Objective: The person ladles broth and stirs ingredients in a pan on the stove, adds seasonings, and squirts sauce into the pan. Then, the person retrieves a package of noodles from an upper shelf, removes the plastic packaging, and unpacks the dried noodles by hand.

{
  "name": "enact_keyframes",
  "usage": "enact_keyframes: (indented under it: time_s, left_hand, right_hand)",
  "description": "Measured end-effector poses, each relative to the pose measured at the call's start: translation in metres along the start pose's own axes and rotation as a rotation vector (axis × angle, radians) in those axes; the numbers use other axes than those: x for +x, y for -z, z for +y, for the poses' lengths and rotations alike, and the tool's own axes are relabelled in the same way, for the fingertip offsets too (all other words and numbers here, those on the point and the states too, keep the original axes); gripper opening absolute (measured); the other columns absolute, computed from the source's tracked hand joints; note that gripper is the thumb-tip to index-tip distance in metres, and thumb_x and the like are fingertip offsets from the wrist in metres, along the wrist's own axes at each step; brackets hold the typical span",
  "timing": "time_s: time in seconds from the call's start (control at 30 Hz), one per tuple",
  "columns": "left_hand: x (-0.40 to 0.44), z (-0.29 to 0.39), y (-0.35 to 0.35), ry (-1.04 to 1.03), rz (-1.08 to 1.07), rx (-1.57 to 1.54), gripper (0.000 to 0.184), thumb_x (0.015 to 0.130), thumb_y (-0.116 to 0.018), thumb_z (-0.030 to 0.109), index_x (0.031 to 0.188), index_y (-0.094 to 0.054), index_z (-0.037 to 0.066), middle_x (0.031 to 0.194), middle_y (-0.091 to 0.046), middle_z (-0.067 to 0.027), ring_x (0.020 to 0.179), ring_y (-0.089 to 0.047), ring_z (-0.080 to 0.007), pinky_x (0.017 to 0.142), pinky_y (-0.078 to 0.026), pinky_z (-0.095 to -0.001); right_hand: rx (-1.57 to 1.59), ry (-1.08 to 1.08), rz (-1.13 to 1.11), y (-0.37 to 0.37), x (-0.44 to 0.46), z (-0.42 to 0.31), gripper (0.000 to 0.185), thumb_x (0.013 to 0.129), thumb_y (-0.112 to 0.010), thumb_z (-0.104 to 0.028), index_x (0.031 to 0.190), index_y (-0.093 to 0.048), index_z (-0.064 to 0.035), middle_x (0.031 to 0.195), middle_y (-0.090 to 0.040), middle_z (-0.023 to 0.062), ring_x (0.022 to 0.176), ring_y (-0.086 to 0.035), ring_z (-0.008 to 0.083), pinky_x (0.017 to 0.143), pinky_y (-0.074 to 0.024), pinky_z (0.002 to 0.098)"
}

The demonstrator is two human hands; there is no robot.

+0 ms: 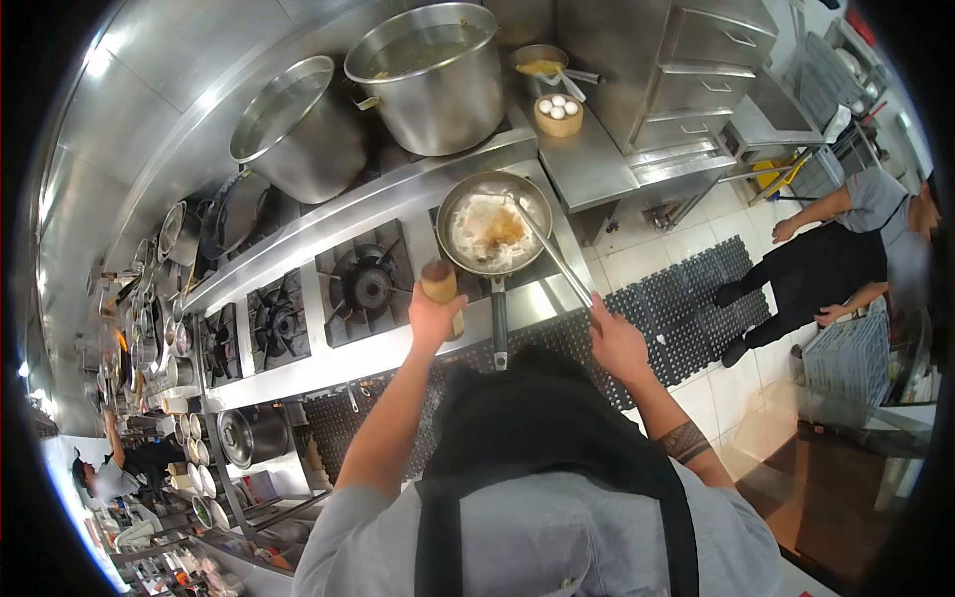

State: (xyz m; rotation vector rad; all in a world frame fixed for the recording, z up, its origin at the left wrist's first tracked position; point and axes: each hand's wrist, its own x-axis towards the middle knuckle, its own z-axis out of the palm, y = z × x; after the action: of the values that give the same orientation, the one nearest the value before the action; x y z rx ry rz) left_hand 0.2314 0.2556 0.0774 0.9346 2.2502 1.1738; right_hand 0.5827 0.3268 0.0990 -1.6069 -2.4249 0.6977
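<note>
Looking creamy, brown-patched, food point(494, 231) coats the pan point(497, 269), left hand point(432, 316) gripping tan cylinder point(439, 287), right hand point(618, 341) gripping utensil point(557, 256).

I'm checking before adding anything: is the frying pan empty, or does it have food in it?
The frying pan has food in it: a pale layer with a brown patch covers much of its bottom.

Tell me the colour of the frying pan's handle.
The frying pan's handle is mostly black, shown best in the head view.
</note>
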Motion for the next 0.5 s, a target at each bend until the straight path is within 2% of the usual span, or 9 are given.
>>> enact_keyframes:
  time_s: [0.1, 0.17, 0.2, 0.23, 0.27, 0.3, 0.33, 0.4, 0.5]
  left_hand:
    - [-0.019, -0.061, -0.004, -0.018, 0.022, -0.108, 0.072, 0.064, -0.093, 0.017, 0.125, -0.056, 0.003, 0.123, -0.062, -0.0175, 0.113, -0.064, -0.0334, 0.090, -0.055, -0.0440]
    - [-0.032, -0.092, -0.004, 0.013, 0.061, -0.184, 0.073, 0.065, -0.092, 0.014, 0.127, -0.056, 0.004, 0.125, -0.060, -0.0147, 0.115, -0.062, -0.0310, 0.093, -0.053, -0.0429]
    - [-0.036, -0.105, -0.006, 0.044, 0.098, -0.257, 0.073, 0.065, -0.092, 0.010, 0.129, -0.055, 0.005, 0.127, -0.057, -0.0118, 0.117, -0.061, -0.0287, 0.095, -0.052, -0.0418]
    - [-0.048, -0.080, 0.004, 0.226, 0.043, -0.494, 0.075, 0.067, -0.091, 0.008, 0.132, -0.054, 0.006, 0.127, -0.059, -0.0092, 0.116, -0.061, -0.0244, 0.102, -0.048, -0.0405]
    - [-0.048, -0.091, 0.002, 0.238, 0.046, -0.501, 0.075, 0.067, -0.091, 0.008, 0.132, -0.054, 0.006, 0.127, -0.059, -0.0092, 0.116, -0.061, -0.0244, 0.102, -0.048, -0.0405]
    - [-0.046, -0.106, 0.003, 0.197, 0.041, -0.475, 0.074, 0.069, -0.091, 0.009, 0.133, -0.053, 0.006, 0.127, -0.060, -0.0086, 0.116, -0.061, -0.0234, 0.102, -0.048, -0.0403]
    - [-0.046, -0.112, 0.003, 0.155, 0.038, -0.450, 0.074, 0.070, -0.091, 0.010, 0.133, -0.053, 0.006, 0.127, -0.061, -0.0080, 0.117, -0.060, -0.0225, 0.103, -0.047, -0.0401]
    - [-0.050, -0.123, -0.002, 0.140, 0.088, -0.473, 0.073, 0.070, -0.090, 0.011, 0.133, -0.053, 0.006, 0.125, -0.063, -0.0087, 0.116, -0.061, -0.0236, 0.103, -0.047, -0.0390]
    - [-0.054, -0.114, 0.000, 0.107, 0.163, -0.328, 0.073, 0.071, -0.090, 0.012, 0.133, -0.052, 0.006, 0.124, -0.062, -0.0087, 0.116, -0.061, -0.0243, 0.103, -0.047, -0.0385]
  right_hand:
    - [-0.097, 0.022, -0.057, -0.002, 0.012, -0.003, 0.067, 0.094, -0.062, -0.023, 0.157, -0.037, -0.0178, 0.090, -0.069, 0.0249, 0.087, -0.067, 0.0474, 0.080, -0.0530, 0.0556]
    - [0.016, 0.155, 0.018, -0.014, 0.016, 0.003, 0.067, 0.096, -0.063, -0.021, 0.157, -0.036, -0.0212, 0.080, -0.066, 0.0172, 0.071, -0.068, 0.0365, 0.065, -0.0553, 0.0501]
    - [0.010, 0.156, 0.012, -0.013, 0.013, 0.001, 0.067, 0.096, -0.063, -0.021, 0.157, -0.036, -0.0212, 0.080, -0.066, 0.0172, 0.071, -0.068, 0.0365, 0.065, -0.0553, 0.0501]
    - [0.360, -0.083, -0.210, 0.006, 0.006, -0.022, 0.066, 0.097, -0.063, -0.021, 0.158, -0.036, -0.0192, 0.075, -0.062, 0.0123, 0.064, -0.064, 0.0289, 0.057, -0.0524, 0.0434]
    - [0.704, -0.332, -0.431, 0.017, 0.002, -0.035, 0.066, 0.098, -0.063, -0.020, 0.158, -0.036, -0.0172, 0.071, -0.058, 0.0073, 0.057, -0.060, 0.0214, 0.049, -0.0494, 0.0367]
    - [1.025, -0.424, -0.483, 0.014, -0.001, -0.034, 0.061, 0.101, -0.061, -0.021, 0.157, -0.037, -0.0226, 0.070, -0.052, 0.0005, 0.052, -0.050, 0.0101, 0.043, -0.0414, 0.0262]
    - [1.011, -0.426, -0.492, 0.019, -0.001, -0.035, 0.061, 0.101, -0.061, -0.021, 0.157, -0.037, -0.0226, 0.070, -0.052, 0.0005, 0.052, -0.050, 0.0101, 0.043, -0.0414, 0.0262]
    - [1.596, -0.698, -0.691, 0.035, 0.002, -0.035, 0.058, 0.102, -0.061, -0.019, 0.155, -0.038, -0.0255, 0.072, -0.052, 0.0014, 0.049, -0.046, 0.0095, 0.041, -0.0396, 0.0257]
    - [1.654, -0.710, -0.745, 0.036, -0.001, -0.030, 0.056, 0.103, -0.060, -0.019, 0.154, -0.037, -0.0270, 0.075, -0.053, 0.0026, 0.048, -0.046, 0.0091, 0.040, -0.0389, 0.0254]
